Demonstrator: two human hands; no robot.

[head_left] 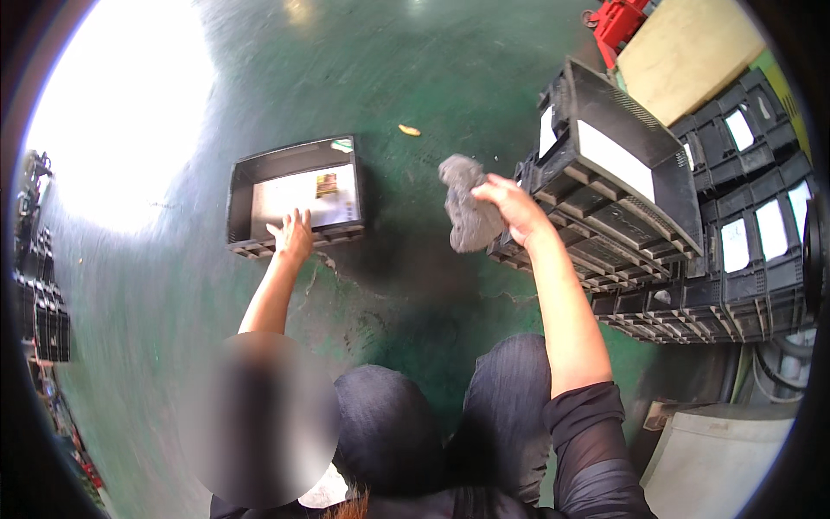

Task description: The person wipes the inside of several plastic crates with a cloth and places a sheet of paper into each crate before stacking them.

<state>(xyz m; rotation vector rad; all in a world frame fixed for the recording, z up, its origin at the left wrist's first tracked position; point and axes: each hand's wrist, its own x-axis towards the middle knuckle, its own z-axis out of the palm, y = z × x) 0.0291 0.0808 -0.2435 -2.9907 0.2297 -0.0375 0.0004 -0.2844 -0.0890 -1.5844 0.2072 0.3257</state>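
Right hand (512, 208) grips a bunched grey rag (471, 216) beside stacked crates (605, 208). Left hand (294, 235), fingers spread, grasps nothing at the black crate's (341, 233) near rim; contact unclear. Risk: unbraced crate may slide if pushed; dangling rag could snag.

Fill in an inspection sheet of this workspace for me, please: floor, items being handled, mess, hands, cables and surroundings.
Surface: green floor, scuffed and cracked; glare at left.
Job's things: gray cloth-like bundle, held above the floor; low black crate on the floor, a small yellow-brown item inside.
Clutter: small yellow scrap beyond the crate.
Hands: right hand grips the bundle; left hand, fingers spread, at the crate's near rim.
Cables: dark cable or hose loops, lower right.
Surroundings: stacked black crates and red equipment, right.
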